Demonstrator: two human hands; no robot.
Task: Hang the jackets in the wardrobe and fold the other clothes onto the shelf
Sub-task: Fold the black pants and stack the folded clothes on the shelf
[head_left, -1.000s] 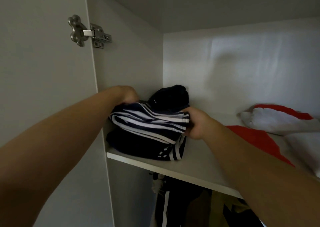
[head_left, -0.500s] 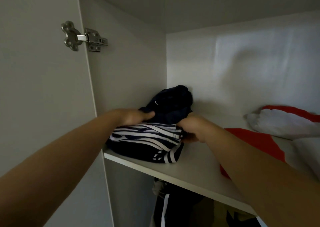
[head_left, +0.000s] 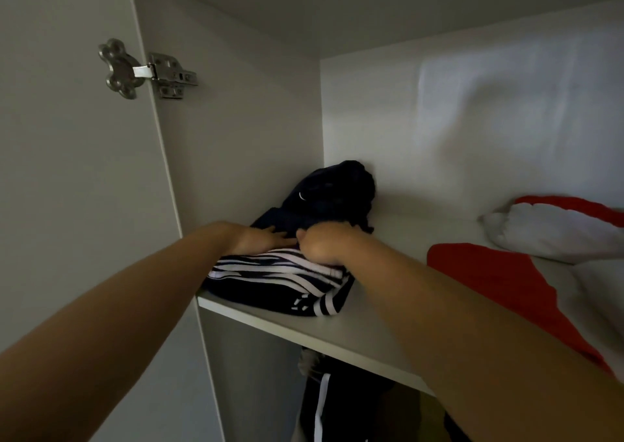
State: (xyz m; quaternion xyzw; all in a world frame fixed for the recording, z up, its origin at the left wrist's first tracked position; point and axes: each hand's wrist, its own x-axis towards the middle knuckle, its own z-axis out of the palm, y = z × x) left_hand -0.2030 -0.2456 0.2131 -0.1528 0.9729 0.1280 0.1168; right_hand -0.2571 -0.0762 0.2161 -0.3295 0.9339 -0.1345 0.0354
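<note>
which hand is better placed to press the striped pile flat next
Left, probably: the left hand lies flat, fingers straight, on the striped pile; the right hand is curled at the pile's far edge.

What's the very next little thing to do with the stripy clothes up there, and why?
Likely lift both grips away: the folded striped garment already lies on the dark folded clothes on the shelf, with the left grip flat on top and the right grip curled beside it.
</note>
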